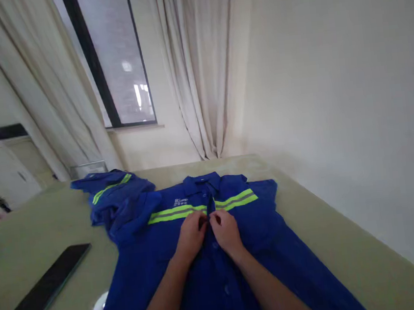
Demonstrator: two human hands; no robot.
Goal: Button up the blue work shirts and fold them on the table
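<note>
1. Across the middle of the desk (46, 241), a blue shirt (259, 233) lies spread out, collar at the far end, body running to the near edge of view.
2. Left hand (192, 229): fingers curled, thumb and fingertips brought together on the shirt's front opening, just below the yellow-green stripe (236, 200).
3. Right hand (225, 228): likewise closed, fingertips pinching the right side of the same opening, just beside the left hand. The exact point gripped is hidden by the fingers.
4. Buttons: one shows on the far side of the hands, near the collar (201, 181); two on the near side.
5. Far left: crumpled blue cloth (117, 196) with a similar stripe touches the shirt; where the two divide cannot be told.
6. Near left: flat dark device (45, 290) lies on the desk, apart from the shirt.
7. Far side: pale curtains (205, 66) hang beside a dark-framed window (113, 51).
</note>
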